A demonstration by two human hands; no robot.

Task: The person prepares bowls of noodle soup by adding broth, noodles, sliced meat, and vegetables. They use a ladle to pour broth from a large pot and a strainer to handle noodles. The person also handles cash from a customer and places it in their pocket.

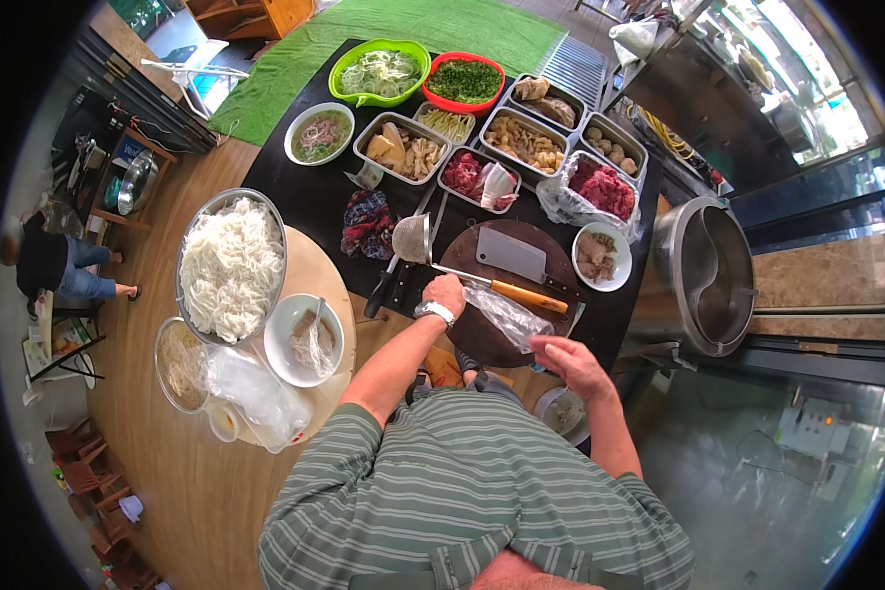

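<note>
A clear plastic bag (507,316) stretches between my hands above a round dark cutting board (464,332). My left hand (445,295) is closed on one end of it, close to the handle of a wire-mesh strainer (413,240). At the other end, my right hand (571,363) has its fingertips on the bag's edge, fingers partly bent. On the board lie a cleaver (511,254) and the strainer's wooden handle. A white bowl of raw meat (601,257) stands right of the board. A patterned cloth (367,224) and a black-handled tool (378,293) lie to the left.
Metal trays of meat (457,193) and baskets of sliced onion (378,46) and chopped greens (493,102) fill the far table. White noodles (232,269) and a white bowl (274,363) stand left. A large divided metal pot (748,324) is at right. Another person (44,254) stands far left.
</note>
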